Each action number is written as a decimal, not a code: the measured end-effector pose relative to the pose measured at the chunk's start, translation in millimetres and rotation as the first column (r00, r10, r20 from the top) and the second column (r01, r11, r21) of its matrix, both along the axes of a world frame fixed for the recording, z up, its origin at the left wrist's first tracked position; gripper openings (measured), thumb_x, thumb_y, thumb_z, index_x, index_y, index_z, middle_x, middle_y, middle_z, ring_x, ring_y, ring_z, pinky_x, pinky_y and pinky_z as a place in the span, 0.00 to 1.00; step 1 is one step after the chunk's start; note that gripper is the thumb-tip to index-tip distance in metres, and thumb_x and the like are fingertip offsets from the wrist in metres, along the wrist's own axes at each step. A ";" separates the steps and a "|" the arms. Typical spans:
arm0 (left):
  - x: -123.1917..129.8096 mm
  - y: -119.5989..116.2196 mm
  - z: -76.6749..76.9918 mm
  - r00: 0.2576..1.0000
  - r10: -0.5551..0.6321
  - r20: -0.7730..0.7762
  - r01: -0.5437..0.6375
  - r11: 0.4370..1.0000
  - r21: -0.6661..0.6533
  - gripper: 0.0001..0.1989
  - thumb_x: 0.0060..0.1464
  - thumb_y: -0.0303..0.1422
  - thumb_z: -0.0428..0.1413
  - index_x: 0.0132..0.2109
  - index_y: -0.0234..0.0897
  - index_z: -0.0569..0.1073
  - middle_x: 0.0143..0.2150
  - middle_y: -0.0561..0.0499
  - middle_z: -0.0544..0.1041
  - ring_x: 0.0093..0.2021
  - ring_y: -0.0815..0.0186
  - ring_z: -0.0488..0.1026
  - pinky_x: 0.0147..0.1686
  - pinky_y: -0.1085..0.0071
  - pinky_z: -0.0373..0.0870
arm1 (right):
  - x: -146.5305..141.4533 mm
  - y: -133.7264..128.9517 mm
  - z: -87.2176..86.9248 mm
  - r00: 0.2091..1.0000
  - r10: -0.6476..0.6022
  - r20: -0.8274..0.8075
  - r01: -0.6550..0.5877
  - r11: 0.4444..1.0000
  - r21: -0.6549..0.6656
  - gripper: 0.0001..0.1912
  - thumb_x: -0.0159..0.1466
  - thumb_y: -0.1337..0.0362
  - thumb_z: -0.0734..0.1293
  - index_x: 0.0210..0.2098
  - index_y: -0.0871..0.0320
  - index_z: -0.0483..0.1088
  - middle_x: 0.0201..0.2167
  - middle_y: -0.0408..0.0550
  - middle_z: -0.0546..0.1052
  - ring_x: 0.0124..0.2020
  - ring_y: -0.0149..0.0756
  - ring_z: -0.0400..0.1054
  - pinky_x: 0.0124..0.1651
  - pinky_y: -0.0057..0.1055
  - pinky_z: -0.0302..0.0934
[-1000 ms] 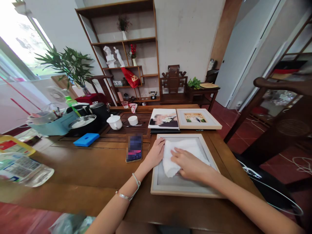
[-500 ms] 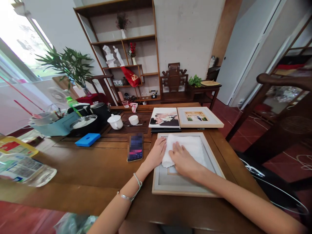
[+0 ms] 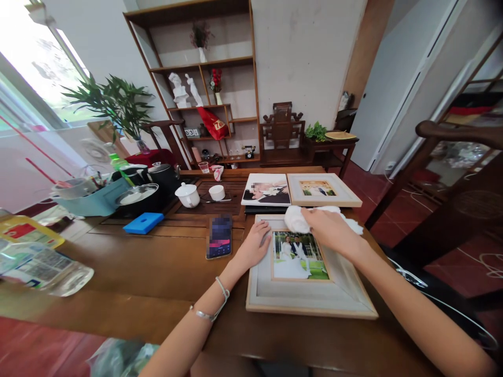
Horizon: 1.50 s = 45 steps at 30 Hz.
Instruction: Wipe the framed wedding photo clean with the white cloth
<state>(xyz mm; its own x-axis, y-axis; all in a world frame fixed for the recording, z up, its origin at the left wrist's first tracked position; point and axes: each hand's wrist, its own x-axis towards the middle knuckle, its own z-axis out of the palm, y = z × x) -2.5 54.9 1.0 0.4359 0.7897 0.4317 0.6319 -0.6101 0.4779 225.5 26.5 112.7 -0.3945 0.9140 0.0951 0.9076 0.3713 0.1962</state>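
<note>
A picture frame [image 3: 310,301] with a pale mat and a light wood rim lies flat on the table, holding a photo [image 3: 301,256] of two people outdoors. My left hand [image 3: 256,242] is closed over its left edge near the upper corner, the fingers resting on the border. Bunched under my right hand [image 3: 328,228] is a white cloth [image 3: 296,219], pressed to the frame's far border. Part of the cloth spreads beyond the upper right corner. My right fingertips are partly hidden in its folds.
Beyond the frame lie a photo panel [image 3: 266,189] and another framed picture [image 3: 325,189]. A phone [image 3: 219,236] is to the left, with a lidded white cup [image 3: 187,195], a blue block [image 3: 143,223] and a clear bottle [image 3: 45,269] further left. A wooden chair [image 3: 424,193] stands right.
My right hand has moved the cloth from the frame's middle up and right to its far edge, bunching it and uncovering the photo. My left hand stays at the left edge.
</note>
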 end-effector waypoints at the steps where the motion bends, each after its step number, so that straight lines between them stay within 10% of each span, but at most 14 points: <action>1: 0.0 -0.1 0.4 1.000 -0.002 0.001 0.002 1.000 0.000 0.16 0.61 0.31 0.49 0.53 0.30 0.72 0.57 0.36 0.72 0.63 0.52 0.62 0.62 0.48 0.61 | -1.3 7.3 -4.3 1.000 0.002 -0.002 -0.002 0.996 0.091 0.21 0.58 0.81 0.55 0.47 0.65 0.67 0.37 0.61 0.77 0.45 0.51 0.72 0.40 0.38 0.63; 6: 1.1 -0.9 4.3 1.000 0.001 -0.001 -0.001 1.000 -0.009 0.15 0.61 0.29 0.48 0.52 0.31 0.73 0.56 0.37 0.73 0.63 0.53 0.63 0.62 0.50 0.62 | -18.9 22.2 -32.2 0.977 0.211 0.016 -0.207 0.944 0.258 0.20 0.58 0.82 0.57 0.47 0.65 0.66 0.50 0.61 0.74 0.60 0.50 0.61 0.57 0.43 0.58; 15: 1.9 -1.3 6.5 1.000 -0.011 0.013 0.011 1.000 -0.013 0.15 0.60 0.27 0.50 0.51 0.30 0.73 0.55 0.37 0.74 0.63 0.52 0.63 0.62 0.50 0.61 | -13.9 28.6 -35.5 0.924 0.324 -0.203 -0.209 0.873 0.441 0.16 0.63 0.78 0.56 0.47 0.65 0.66 0.54 0.65 0.70 0.57 0.48 0.64 0.54 0.43 0.63; 22: 4.1 -5.0 18.7 0.996 -0.081 0.042 0.081 0.997 0.004 0.16 0.57 0.21 0.49 0.49 0.34 0.76 0.54 0.42 0.75 0.62 0.55 0.63 0.62 0.53 0.62 | -23.9 35.7 -68.3 0.865 0.435 -0.251 -0.444 0.896 0.022 0.29 0.50 0.85 0.57 0.50 0.65 0.67 0.62 0.63 0.63 0.66 0.49 0.50 0.63 0.52 0.47; 32: 1.0 -1.2 8.1 1.000 0.001 0.016 -0.001 1.000 -0.001 0.15 0.60 0.26 0.49 0.51 0.31 0.74 0.54 0.38 0.75 0.62 0.52 0.65 0.60 0.49 0.64 | 2.0 11.3 -7.3 0.945 0.226 -0.235 -0.308 0.855 -0.418 0.18 0.50 0.79 0.58 0.37 0.57 0.69 0.34 0.50 0.76 0.36 0.42 0.71 0.34 0.30 0.56; 37: 0.2 -1.0 5.3 0.999 -0.010 0.032 0.009 1.000 0.030 0.13 0.60 0.27 0.50 0.49 0.32 0.74 0.53 0.38 0.75 0.61 0.53 0.66 0.60 0.50 0.64 | 16.6 18.0 0.4 0.965 0.074 -0.251 -0.107 0.987 -0.123 0.17 0.56 0.78 0.58 0.43 0.59 0.65 0.34 0.53 0.75 0.34 0.41 0.69 0.33 0.30 0.54; 45: -1.1 2.2 0.0 1.000 -0.012 0.026 0.011 0.999 0.048 0.14 0.60 0.28 0.50 0.50 0.32 0.74 0.54 0.38 0.75 0.62 0.53 0.65 0.60 0.49 0.64 | -18.7 18.1 -22.3 0.975 0.151 -0.165 -0.136 0.986 0.095 0.25 0.54 0.84 0.55 0.48 0.62 0.64 0.52 0.61 0.71 0.58 0.50 0.60 0.53 0.44 0.57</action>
